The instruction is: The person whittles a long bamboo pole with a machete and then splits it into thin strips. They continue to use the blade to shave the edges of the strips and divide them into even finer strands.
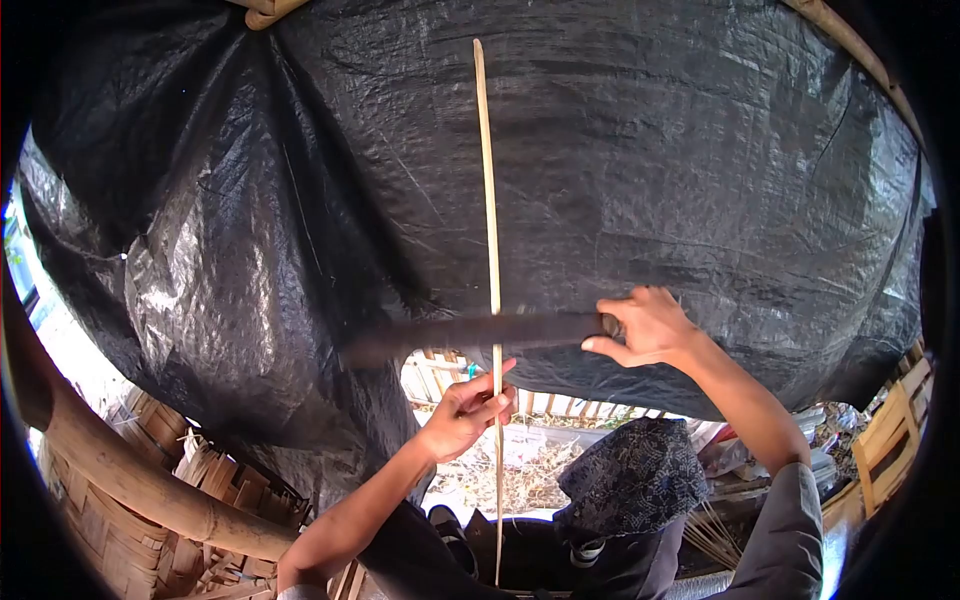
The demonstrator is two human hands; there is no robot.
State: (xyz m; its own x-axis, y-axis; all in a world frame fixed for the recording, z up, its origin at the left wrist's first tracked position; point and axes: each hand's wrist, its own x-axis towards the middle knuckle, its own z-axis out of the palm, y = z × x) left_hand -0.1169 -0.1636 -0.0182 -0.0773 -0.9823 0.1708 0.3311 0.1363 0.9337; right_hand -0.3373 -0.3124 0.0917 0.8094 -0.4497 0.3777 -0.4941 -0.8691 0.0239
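An upright, long, thin bamboo strip (490, 200) rises past the middle of the view. My left hand (467, 412) is closed around its lower part, thumb and fingers pinching it. My right hand (648, 328) grips the handle of a machete (440, 335), whose dark blade lies nearly level and points left. Motion blurs the blade. It crosses the strip in this view, a little above my left hand. Below, the strip's lower end runs down between my legs.
A black plastic tarp (700, 180) hangs in front. A thick bamboo pole (170, 495) slants across the lower left, near woven bamboo pieces (110, 535). Patterned dark cloth (635, 475) covers my knee. Split bamboo (885, 440) stands at right, and dry scraps (500, 480) litter the ground.
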